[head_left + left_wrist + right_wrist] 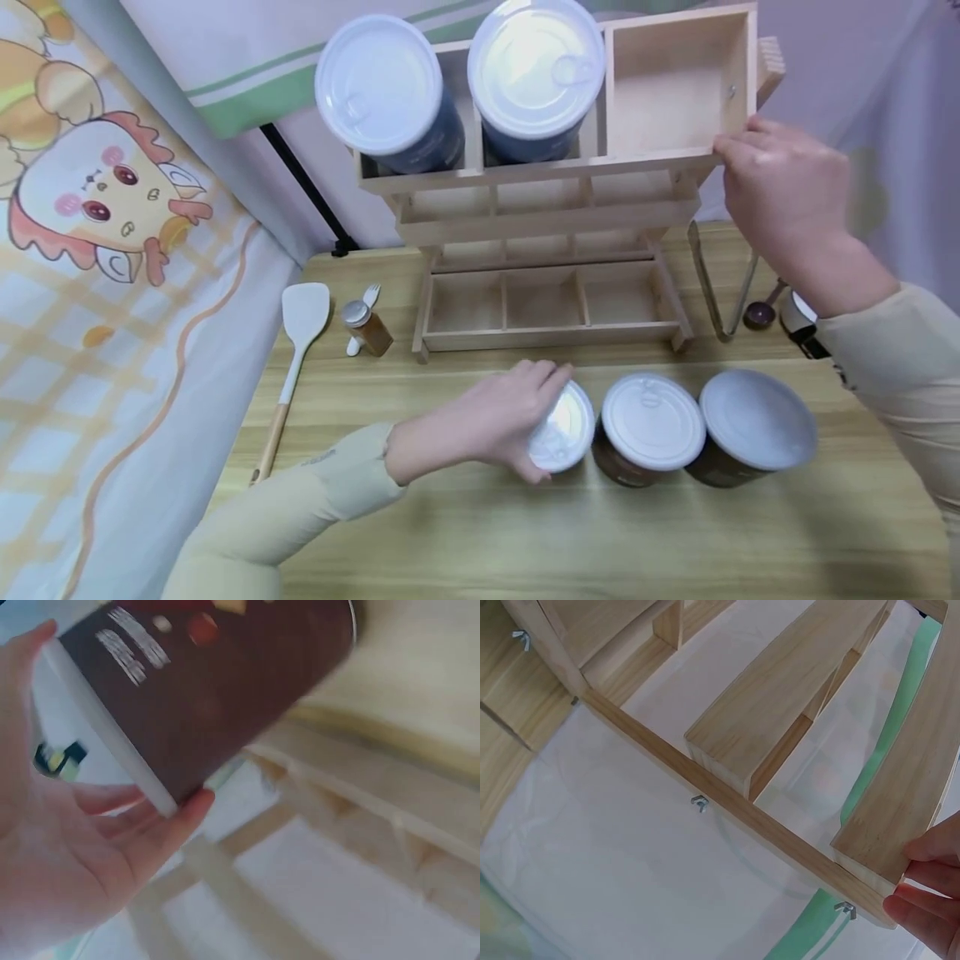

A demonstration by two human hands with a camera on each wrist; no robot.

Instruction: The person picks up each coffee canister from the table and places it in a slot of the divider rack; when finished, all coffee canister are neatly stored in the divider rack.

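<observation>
My left hand (510, 412) grips a brown canister (217, 675) around its white lid (562, 429), thumb on one side and fingers on the other. The canister is at the left end of a row on the table, beside a second lidded canister (651, 425) and a third (753, 425). At the top right corner of a tiered wooden rack (540, 171), my right hand (787, 179) pinches the edge of the upper tray, fingers seen at the tray's end in the right wrist view. Two blue canisters (382, 87) with pale lids stand in that tray's left and middle compartments.
Left of the rack lie a white spatula (303, 317), a spice jar (366, 327) and a white fork (371, 294). Metal tongs (723, 292), a dark measuring spoon (760, 314) and a white cup (798, 312) are at the right. A patterned curtain (112, 333) hangs left.
</observation>
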